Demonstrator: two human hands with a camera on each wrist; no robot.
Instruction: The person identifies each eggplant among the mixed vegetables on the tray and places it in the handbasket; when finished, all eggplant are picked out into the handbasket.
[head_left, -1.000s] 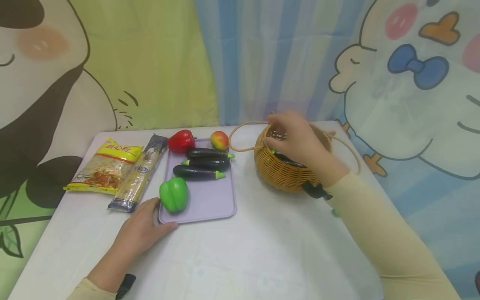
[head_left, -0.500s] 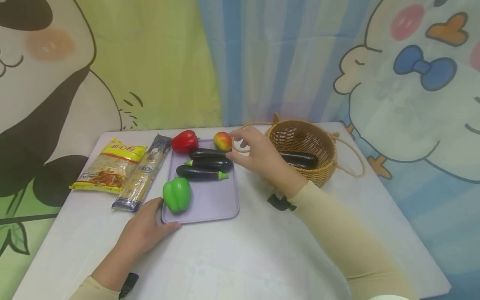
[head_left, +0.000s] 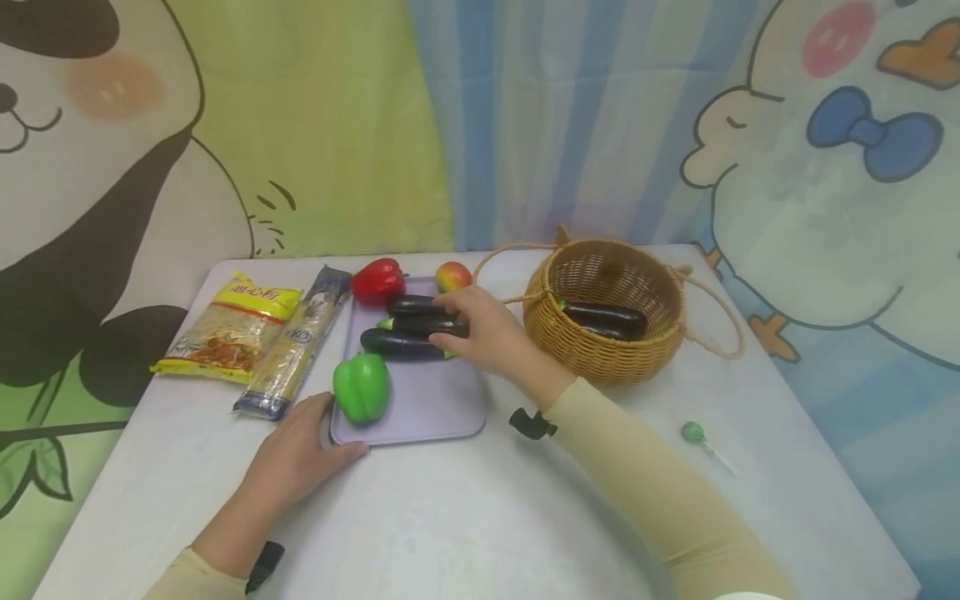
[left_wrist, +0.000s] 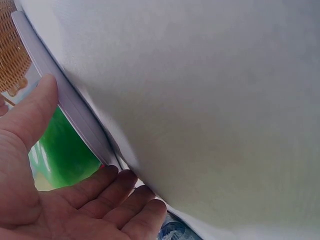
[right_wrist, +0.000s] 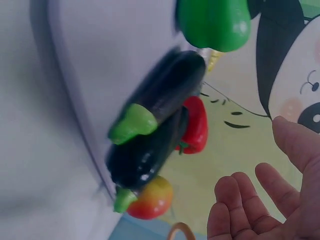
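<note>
On the lilac, rectangular, plastic-looking tray point(head_left: 438, 408), three elongated, glossy, dark-purple eggplants point(head_left: 401, 344) extend from my right grip point(head_left: 487, 333) toward the tray's left side, long axes crosswise, green-capped. My right grip is nearer, thumb and fingers apart; my left grip point(head_left: 300, 450) spans the tray's near-left corner, digits spread.

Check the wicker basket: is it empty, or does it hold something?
It holds something: in the head view, the basket stands upright with its top open, and one dark eggplant lies inside.
</note>
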